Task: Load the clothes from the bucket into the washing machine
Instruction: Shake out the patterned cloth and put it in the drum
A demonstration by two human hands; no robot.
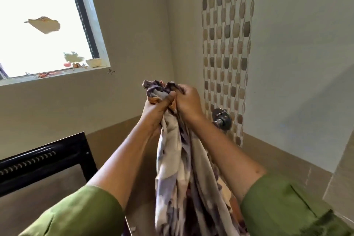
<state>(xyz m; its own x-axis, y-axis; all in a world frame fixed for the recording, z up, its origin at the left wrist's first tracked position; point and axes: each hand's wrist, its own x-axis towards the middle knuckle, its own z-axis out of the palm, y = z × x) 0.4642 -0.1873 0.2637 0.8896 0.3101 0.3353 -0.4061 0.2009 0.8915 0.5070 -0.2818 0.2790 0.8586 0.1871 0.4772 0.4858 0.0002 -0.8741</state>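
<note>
A long white and purple patterned cloth [176, 168] hangs down in front of me, bunched at its top. My left hand [156, 110] and my right hand [187, 101] are both raised at the middle of the view and closed around that bunched top, side by side and touching. The cloth's lower end runs out of the bottom of the frame. Neither the bucket nor the washing machine's drum shows here. Both my arms wear green sleeves.
A black raised lid or frame [46, 161] stands at the lower left. A chrome tap [221, 119] juts from the patterned tile strip just right of my hands. A bright window [38, 25] with small items on its sill fills the upper left.
</note>
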